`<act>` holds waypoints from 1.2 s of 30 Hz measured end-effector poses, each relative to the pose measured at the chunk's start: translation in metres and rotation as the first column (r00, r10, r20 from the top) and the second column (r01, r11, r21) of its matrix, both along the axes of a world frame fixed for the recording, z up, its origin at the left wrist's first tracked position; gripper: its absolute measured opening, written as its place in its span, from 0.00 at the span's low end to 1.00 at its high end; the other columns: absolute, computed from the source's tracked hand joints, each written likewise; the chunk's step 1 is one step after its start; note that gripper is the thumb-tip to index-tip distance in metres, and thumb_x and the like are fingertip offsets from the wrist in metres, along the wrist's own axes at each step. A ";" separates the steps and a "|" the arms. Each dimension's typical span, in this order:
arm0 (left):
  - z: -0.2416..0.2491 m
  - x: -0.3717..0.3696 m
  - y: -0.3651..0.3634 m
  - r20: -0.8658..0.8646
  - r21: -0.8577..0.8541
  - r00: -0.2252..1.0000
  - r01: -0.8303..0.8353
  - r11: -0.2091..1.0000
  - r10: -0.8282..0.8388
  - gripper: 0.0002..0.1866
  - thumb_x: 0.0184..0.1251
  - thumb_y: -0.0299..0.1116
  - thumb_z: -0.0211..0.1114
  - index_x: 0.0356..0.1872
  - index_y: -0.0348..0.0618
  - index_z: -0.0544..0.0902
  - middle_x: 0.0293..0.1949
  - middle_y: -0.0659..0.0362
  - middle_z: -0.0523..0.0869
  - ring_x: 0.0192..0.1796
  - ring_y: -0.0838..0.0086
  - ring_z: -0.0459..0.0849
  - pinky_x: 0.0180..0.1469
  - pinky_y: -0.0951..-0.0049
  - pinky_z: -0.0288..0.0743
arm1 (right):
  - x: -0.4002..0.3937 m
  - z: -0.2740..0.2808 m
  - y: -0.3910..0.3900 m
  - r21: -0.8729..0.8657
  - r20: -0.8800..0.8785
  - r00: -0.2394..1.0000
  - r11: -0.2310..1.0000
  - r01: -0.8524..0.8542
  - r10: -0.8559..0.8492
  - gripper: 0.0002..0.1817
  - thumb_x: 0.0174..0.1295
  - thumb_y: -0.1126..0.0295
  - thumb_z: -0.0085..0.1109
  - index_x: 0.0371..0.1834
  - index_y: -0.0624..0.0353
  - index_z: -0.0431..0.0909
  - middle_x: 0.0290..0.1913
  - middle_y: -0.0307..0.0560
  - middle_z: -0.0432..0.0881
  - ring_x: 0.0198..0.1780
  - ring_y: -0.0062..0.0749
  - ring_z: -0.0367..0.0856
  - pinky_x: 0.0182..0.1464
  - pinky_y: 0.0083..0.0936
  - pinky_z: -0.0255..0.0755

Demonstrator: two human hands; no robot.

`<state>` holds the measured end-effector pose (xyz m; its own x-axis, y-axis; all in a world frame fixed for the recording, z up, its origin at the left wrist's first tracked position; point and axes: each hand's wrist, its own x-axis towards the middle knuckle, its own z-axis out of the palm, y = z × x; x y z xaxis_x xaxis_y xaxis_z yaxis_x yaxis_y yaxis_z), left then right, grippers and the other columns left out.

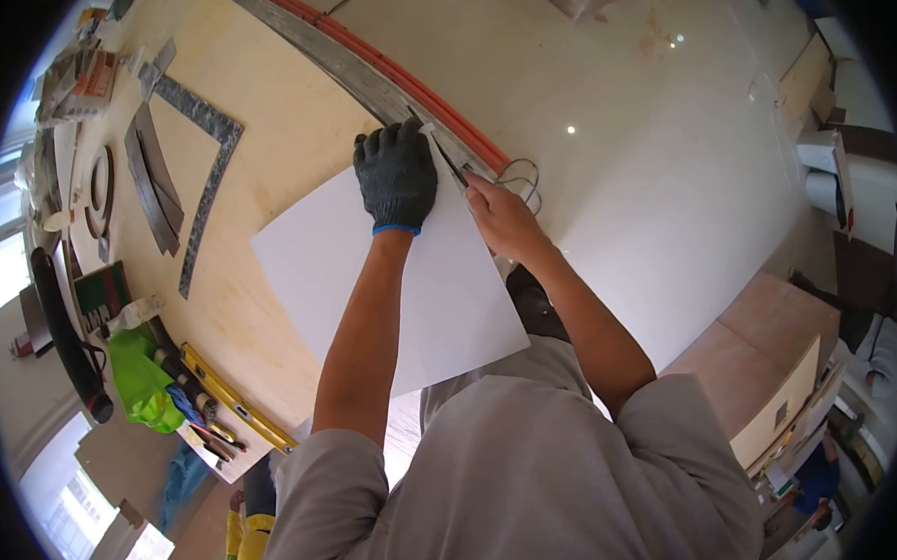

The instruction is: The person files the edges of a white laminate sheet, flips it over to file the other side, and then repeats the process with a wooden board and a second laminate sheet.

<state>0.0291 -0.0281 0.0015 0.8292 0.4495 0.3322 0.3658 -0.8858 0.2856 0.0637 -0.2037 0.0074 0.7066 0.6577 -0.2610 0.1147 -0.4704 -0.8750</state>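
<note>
My left hand (396,177), in a dark knit glove with a blue cuff, lies palm down on the upper part of a white sheet (409,292). Its fingers stretch toward the sheet's far edge. At the sheet's right edge, my bare right hand (506,215) is closed around a slim dark tool (454,167) with a narrow tip, like a utility knife. Much of that tool is covered by my fingers. Beneath the sheet is a pale wooden table (271,118). The sheet's near part reaches past the table toward my body.
An L-shaped speckled strip (215,165) and dark strips (152,183) lie on the table. A yellow spirit level (229,400) and green cloth (141,379) are at its left. Red pipes (389,67) run along the far edge. Brown boards (757,342) stand on the right.
</note>
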 end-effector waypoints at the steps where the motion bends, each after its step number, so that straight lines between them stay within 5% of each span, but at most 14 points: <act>1: 0.000 0.001 -0.001 -0.002 0.009 1.000 -0.005 1.000 0.005 0.13 0.69 0.33 0.58 0.51 0.50 0.84 0.45 0.53 0.86 0.52 0.53 0.79 0.59 0.52 0.69 | -0.002 0.005 0.004 -0.004 0.003 1.000 1.000 -0.007 0.007 0.24 0.76 0.61 0.45 0.68 0.65 0.71 0.46 0.71 0.83 0.51 0.62 0.82 0.56 0.45 0.74; 5: -0.001 0.000 -0.001 -0.051 -0.029 0.999 -0.021 0.999 0.019 0.13 0.70 0.36 0.57 0.51 0.50 0.83 0.46 0.53 0.86 0.54 0.55 0.80 0.67 0.48 0.64 | -0.011 0.008 0.011 0.103 0.096 0.994 0.994 0.043 -0.053 0.24 0.75 0.62 0.45 0.68 0.65 0.71 0.44 0.71 0.84 0.48 0.64 0.83 0.55 0.46 0.75; 8: -0.001 0.001 -0.001 -0.047 -0.040 0.999 -0.012 0.999 0.010 0.13 0.70 0.36 0.58 0.51 0.50 0.84 0.44 0.54 0.87 0.53 0.56 0.81 0.67 0.49 0.64 | -0.002 0.032 0.014 -0.022 -0.137 0.990 1.000 0.008 -0.011 0.25 0.74 0.63 0.44 0.70 0.66 0.69 0.40 0.70 0.84 0.44 0.64 0.84 0.53 0.46 0.77; 20: -0.006 -0.001 0.002 0.023 0.006 1.000 -0.005 1.000 0.004 0.11 0.68 0.36 0.59 0.48 0.50 0.84 0.43 0.55 0.86 0.51 0.56 0.81 0.64 0.49 0.66 | -0.018 0.053 -0.004 -0.064 -0.250 0.968 0.998 -0.011 -0.005 0.27 0.74 0.63 0.47 0.72 0.65 0.67 0.38 0.68 0.84 0.43 0.57 0.85 0.50 0.40 0.75; 24: -0.005 -0.002 0.001 0.017 -0.068 1.000 -0.025 0.997 0.026 0.11 0.68 0.36 0.60 0.47 0.50 0.85 0.43 0.56 0.86 0.51 0.57 0.81 0.65 0.49 0.65 | 0.003 0.041 0.018 -0.105 -0.016 0.997 0.991 -0.079 0.078 0.28 0.74 0.62 0.48 0.73 0.68 0.66 0.34 0.51 0.84 0.33 0.34 0.82 0.46 0.31 0.76; 27: -0.003 -0.002 0.002 0.012 -0.055 0.999 -0.031 0.998 0.031 0.11 0.68 0.36 0.60 0.47 0.50 0.85 0.43 0.56 0.87 0.51 0.57 0.81 0.64 0.50 0.66 | 0.020 0.042 0.032 -0.177 -0.041 0.989 0.974 -0.144 0.139 0.30 0.72 0.63 0.49 0.73 0.69 0.65 0.35 0.50 0.82 0.29 0.31 0.80 0.41 0.31 0.76; 33: 0.003 -0.006 0.002 0.057 -0.055 0.997 -0.041 0.998 0.044 0.11 0.69 0.37 0.60 0.48 0.50 0.84 0.44 0.56 0.86 0.51 0.57 0.82 0.64 0.48 0.67 | 0.012 0.076 0.004 -0.074 -0.478 0.877 0.994 -0.083 0.037 0.26 0.70 0.67 0.53 0.68 0.69 0.71 0.38 0.53 0.83 0.37 0.37 0.85 0.39 0.31 0.79; 36: -0.003 -0.007 0.002 0.077 -0.035 0.995 -0.056 0.998 0.059 0.11 0.69 0.37 0.60 0.48 0.49 0.84 0.44 0.56 0.86 0.52 0.57 0.82 0.66 0.47 0.66 | 0.002 0.081 -0.028 -0.112 -0.513 0.858 0.993 -0.047 -0.018 0.22 0.72 0.68 0.52 0.66 0.67 0.73 0.33 0.44 0.77 0.27 0.24 0.77 0.30 0.23 0.74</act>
